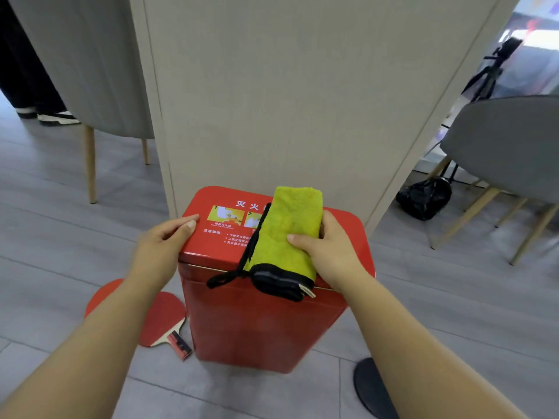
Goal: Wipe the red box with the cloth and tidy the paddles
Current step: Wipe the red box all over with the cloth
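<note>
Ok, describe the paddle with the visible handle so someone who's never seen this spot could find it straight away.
Find the tall red box standing on the grey floor in front of the beige pillar. At its lower left side, a red paddle lies flat on the floor. Unlike the second paddle mostly hidden behind the left forearm, this one shows its pale wooden handle with a red and black end.

Red box (223,246) lid: "灭火", 1, 2.
</note>
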